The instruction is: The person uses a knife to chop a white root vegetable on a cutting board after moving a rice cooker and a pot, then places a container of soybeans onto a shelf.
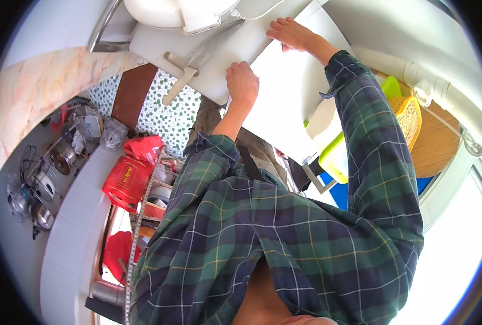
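Note:
A bright white panel (289,93) lies before me, its far edge running between my hands. My left hand (242,84) has its fingers curled over that edge near the left corner, thumb on the panel side. Farther along the same edge, my right hand (293,35) is bent over it in a similar grip. Glare hides the panel's surface detail. Beyond it, on a pale worktop (241,44), rests a knife-like tool with a long grey blade (216,42) and a cream handle (180,86); a second cream piece (175,60) shows beside it.
A white appliance (163,12) with a cord stands at the top. Green-rimmed containers (333,158), a yellow basket (407,118) and a round wooden board (436,142) are on the right. Red bags (129,180) and a rack of metal pots (62,156) lie lower left.

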Available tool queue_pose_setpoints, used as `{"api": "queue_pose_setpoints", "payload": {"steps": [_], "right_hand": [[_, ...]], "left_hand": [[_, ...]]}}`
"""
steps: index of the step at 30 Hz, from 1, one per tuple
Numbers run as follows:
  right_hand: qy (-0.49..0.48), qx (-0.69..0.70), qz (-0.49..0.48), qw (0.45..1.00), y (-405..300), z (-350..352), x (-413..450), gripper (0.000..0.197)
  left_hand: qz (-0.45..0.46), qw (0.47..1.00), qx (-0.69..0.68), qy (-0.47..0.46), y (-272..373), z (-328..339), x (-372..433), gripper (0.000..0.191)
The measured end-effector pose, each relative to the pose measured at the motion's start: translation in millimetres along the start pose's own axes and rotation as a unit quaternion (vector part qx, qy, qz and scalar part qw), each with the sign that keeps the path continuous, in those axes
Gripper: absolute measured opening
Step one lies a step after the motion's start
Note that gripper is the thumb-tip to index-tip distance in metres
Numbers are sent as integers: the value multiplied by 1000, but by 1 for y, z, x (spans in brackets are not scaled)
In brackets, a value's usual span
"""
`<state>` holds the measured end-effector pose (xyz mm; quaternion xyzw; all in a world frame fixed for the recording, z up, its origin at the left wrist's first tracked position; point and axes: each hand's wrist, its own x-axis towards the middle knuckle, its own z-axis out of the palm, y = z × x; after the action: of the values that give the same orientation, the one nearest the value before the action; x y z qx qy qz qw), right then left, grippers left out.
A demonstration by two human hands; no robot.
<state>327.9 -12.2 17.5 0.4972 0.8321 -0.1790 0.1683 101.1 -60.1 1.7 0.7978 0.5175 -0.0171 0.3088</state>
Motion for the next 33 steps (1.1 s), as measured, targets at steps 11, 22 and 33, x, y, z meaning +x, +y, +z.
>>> {"api": "queue_pose_setpoints", "payload": {"steps": [11, 22, 33], "right_hand": [[-61, 45, -39, 996, -1, -12, -3, 35], [25, 69, 21, 997, -16, 7, -16, 28], [49, 68, 37, 996, -20, 19, -21, 32]], "left_hand": [[-49, 990, -112, -74, -7, 16, 18, 31], [-46, 979, -29, -195, 9, -5, 27, 25], [-50, 988, -28, -141, 6, 6, 11, 22]]}}
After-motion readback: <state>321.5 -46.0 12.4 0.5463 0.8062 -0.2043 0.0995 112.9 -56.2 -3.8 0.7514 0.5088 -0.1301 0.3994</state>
